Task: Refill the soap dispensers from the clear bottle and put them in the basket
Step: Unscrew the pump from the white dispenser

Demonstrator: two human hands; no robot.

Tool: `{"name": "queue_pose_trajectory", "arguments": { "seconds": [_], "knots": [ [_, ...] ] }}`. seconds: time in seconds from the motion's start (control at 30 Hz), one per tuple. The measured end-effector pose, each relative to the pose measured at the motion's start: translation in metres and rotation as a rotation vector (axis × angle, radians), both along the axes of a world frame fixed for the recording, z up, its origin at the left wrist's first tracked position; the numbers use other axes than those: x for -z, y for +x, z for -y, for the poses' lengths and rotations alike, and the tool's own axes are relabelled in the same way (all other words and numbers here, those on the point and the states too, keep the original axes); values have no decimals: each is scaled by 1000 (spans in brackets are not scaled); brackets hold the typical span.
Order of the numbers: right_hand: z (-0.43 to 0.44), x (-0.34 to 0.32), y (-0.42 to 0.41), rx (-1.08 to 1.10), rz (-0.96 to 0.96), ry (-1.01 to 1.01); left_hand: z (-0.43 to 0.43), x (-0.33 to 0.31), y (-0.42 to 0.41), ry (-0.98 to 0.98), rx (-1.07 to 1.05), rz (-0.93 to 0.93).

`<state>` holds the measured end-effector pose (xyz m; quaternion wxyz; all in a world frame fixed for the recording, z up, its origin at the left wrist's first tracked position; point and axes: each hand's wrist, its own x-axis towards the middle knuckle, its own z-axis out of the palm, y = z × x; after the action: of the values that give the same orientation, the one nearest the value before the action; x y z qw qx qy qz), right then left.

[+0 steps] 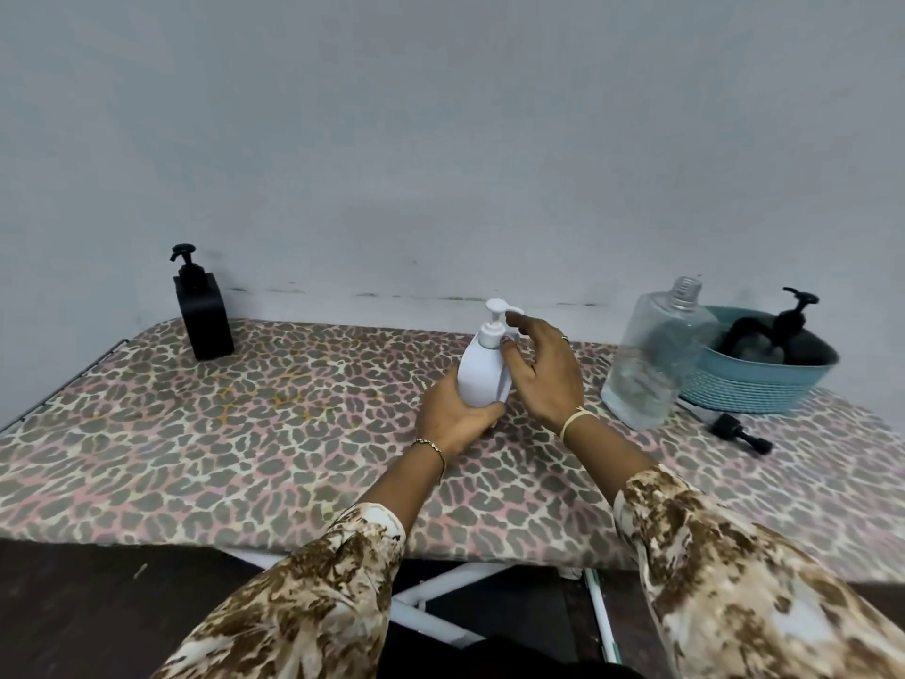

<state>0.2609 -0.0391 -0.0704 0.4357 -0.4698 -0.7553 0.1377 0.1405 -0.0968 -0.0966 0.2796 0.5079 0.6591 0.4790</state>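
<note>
Left hand [453,416] fingers wrapped round white dispenser [482,370], right hand [543,372] fingers spread beside pump

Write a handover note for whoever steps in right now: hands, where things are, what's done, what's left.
Left hand grips the base of the white dispenser, upright on the table. Right hand is open, fingers at its pump collar; whether it is tightening or loosening, I cannot tell.
Clear bottle stands uncapped, partly full, against the blue basket. A loose black pump cap lies in front of the basket.
Done: one black dispenser is in the basket.
Left: the white dispenser, then the black square dispenser at far left, pump on.
</note>
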Motion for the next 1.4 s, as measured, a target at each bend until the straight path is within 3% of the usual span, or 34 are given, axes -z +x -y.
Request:
{"name": "queue_pose_trajectory", "arguments": {
  "seconds": [0.53,0.67,0.9,1.1,1.4],
  "knots": [
    [-3,-12,-13,248,-138,-180,4,12,17,53,-23,-66],
    [-11,-8,-16,152,-252,-221,1,15,16,50,-32,-52],
    [-22,-13,-3,-4,-204,-342,-2,18,8,5,-10,-11],
    [-14,-24,13,-198,-298,-452,-3,15,5,10,7,13],
    [-11,-15,7,72,-239,-285,2,18,23,45,-80,-94]
  ]
}}
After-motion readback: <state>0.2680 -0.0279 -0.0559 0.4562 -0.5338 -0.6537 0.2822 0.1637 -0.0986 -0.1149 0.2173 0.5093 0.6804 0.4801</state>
